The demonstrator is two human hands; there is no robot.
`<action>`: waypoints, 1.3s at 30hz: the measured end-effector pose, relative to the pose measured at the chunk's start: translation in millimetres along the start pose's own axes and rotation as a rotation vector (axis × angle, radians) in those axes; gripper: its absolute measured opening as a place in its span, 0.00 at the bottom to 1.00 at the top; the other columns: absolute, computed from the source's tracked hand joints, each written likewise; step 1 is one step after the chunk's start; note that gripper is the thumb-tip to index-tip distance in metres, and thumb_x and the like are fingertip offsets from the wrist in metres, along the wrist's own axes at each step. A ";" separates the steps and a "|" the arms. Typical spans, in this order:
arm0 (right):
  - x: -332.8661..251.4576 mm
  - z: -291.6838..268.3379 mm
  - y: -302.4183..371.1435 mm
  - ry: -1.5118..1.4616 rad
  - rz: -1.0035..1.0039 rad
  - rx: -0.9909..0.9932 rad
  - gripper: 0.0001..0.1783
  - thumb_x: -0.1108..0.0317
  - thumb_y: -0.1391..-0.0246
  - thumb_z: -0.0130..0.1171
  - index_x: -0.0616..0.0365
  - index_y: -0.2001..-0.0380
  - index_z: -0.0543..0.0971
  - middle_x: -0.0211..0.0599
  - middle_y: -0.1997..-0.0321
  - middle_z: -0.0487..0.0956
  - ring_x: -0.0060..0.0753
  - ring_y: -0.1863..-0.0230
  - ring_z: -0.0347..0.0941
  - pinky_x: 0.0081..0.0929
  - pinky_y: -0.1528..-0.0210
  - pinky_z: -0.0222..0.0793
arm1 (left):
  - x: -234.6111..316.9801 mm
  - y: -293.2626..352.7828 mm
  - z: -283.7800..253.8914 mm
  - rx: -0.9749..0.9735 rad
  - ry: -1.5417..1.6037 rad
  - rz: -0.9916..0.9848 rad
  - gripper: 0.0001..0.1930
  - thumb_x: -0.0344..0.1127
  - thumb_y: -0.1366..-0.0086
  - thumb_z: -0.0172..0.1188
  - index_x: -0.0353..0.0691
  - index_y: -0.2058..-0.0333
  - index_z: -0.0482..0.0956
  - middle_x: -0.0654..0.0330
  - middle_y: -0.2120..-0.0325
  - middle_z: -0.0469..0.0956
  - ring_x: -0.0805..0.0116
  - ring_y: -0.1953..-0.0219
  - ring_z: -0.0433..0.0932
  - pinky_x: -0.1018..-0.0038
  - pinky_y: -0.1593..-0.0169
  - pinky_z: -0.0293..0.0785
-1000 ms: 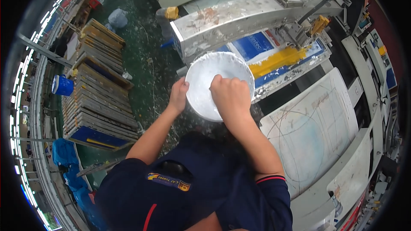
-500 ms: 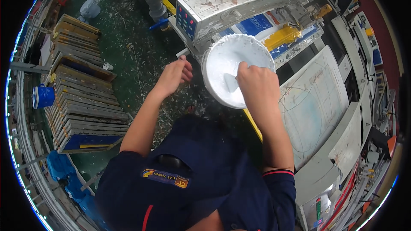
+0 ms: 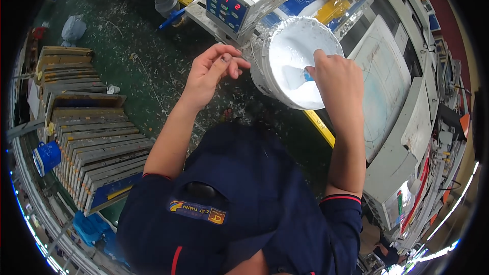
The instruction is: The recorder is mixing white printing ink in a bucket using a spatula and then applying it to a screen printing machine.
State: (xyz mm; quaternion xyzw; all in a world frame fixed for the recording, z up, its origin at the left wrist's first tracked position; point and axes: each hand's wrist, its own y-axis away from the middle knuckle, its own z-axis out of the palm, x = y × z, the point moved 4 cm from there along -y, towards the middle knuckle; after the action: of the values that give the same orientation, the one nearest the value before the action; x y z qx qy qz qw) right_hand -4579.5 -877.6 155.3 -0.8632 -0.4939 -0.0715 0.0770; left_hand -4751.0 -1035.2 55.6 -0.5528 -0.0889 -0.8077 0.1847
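A white bucket [image 3: 262, 66] with a crusted rim stands tilted in front of me, beside the machine. Thick white paste [image 3: 300, 94] coats its inside and pools at the bottom. Over its right side, my right hand [image 3: 340, 79] is closed round the handle of a small spatula [image 3: 294, 75]. The spatula's pale blade dips into the paste, and a bit of blue shows by my fingers. To the left of the bucket, my left hand [image 3: 214, 71] hovers with loosely bent fingers apart, holding nothing. Dark smudges mark its fingertips.
A printing machine with a control panel [image 3: 224, 7] rises just beyond the bucket. On the right lies a stained pale platen [image 3: 379, 79]. Many framed screens [image 3: 102, 145] lean in a row at left, with a blue pail [image 3: 48, 157] beside them. A yellow bar [image 3: 321, 128] runs below the bucket.
The view has shifted, so the bucket and my right hand appear farther right. My right hand has moved the spatula within the paste. The fingers of my left hand have spread and come nearer the bucket's side.
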 end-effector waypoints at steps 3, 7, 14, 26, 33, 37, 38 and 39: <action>-4.6 -2.0 3.3 0.003 0.030 0.007 0.11 0.64 0.53 0.66 0.58 0.79 0.76 0.44 0.81 0.79 0.47 0.75 0.80 0.37 0.73 0.75 | 19.8 6.4 8.7 0.013 0.253 0.021 0.14 0.32 0.29 0.45 0.35 0.48 0.70 0.47 0.54 0.75 0.54 0.50 0.77 0.60 0.51 0.75; -6.1 3.7 6.7 0.017 0.131 -0.009 0.14 0.60 0.52 0.67 0.58 0.75 0.76 0.44 0.79 0.79 0.48 0.72 0.79 0.40 0.71 0.72 | 57.1 21.5 20.0 -0.302 0.221 0.172 0.15 0.32 0.31 0.48 0.36 0.48 0.69 0.46 0.57 0.76 0.56 0.53 0.77 0.63 0.55 0.75; -21.2 4.2 3.8 0.028 0.054 0.105 0.10 0.64 0.56 0.66 0.57 0.79 0.76 0.42 0.81 0.78 0.45 0.76 0.79 0.37 0.75 0.73 | 165.5 56.8 74.3 -0.882 0.690 0.714 0.08 0.28 0.36 0.53 0.44 0.61 0.80 0.63 0.72 0.84 0.72 0.72 0.82 0.73 0.63 0.77; -18.4 4.5 9.7 0.034 0.069 0.103 0.11 0.65 0.57 0.68 0.58 0.81 0.76 0.41 0.84 0.77 0.42 0.79 0.79 0.34 0.78 0.72 | 163.1 57.3 89.3 -0.958 0.668 0.722 0.11 0.34 0.32 0.51 0.45 0.54 0.77 0.61 0.71 0.81 0.69 0.70 0.79 0.73 0.68 0.71; -19.3 4.3 13.2 0.019 0.085 0.093 0.11 0.65 0.57 0.67 0.58 0.80 0.76 0.42 0.83 0.77 0.43 0.78 0.79 0.35 0.77 0.72 | 175.9 67.9 95.1 -1.017 0.581 0.703 0.13 0.38 0.30 0.49 0.46 0.50 0.75 0.59 0.71 0.79 0.67 0.69 0.78 0.74 0.71 0.68; -20.6 3.7 15.0 0.010 0.114 0.109 0.11 0.64 0.56 0.67 0.58 0.79 0.77 0.42 0.82 0.78 0.45 0.76 0.79 0.36 0.76 0.73 | 172.6 81.4 95.9 -0.589 0.606 0.454 0.21 0.32 0.35 0.57 0.51 0.44 0.68 0.66 0.75 0.75 0.71 0.77 0.73 0.78 0.76 0.60; -16.0 5.8 18.6 0.003 0.134 0.122 0.11 0.64 0.56 0.67 0.58 0.79 0.77 0.42 0.82 0.78 0.45 0.76 0.79 0.36 0.76 0.73 | 161.4 44.4 100.2 -1.064 0.561 0.468 0.11 0.27 0.37 0.53 0.45 0.73 0.84 0.63 0.74 0.82 0.73 0.76 0.79 0.75 0.66 0.74; -16.9 5.4 18.5 0.030 0.107 0.161 0.06 0.68 0.58 0.63 0.57 0.82 0.78 0.42 0.82 0.79 0.42 0.77 0.80 0.34 0.76 0.74 | 147.2 44.9 105.9 -0.926 0.647 0.442 0.10 0.26 0.39 0.55 0.46 0.73 0.85 0.63 0.74 0.82 0.74 0.79 0.76 0.77 0.71 0.70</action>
State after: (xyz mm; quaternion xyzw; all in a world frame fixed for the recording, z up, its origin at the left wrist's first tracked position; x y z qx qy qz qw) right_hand -4571.8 -900.0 145.5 -0.8781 -0.4502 -0.0403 0.1570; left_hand -4689.3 -1068.9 228.6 -0.3076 0.4493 -0.8320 0.1058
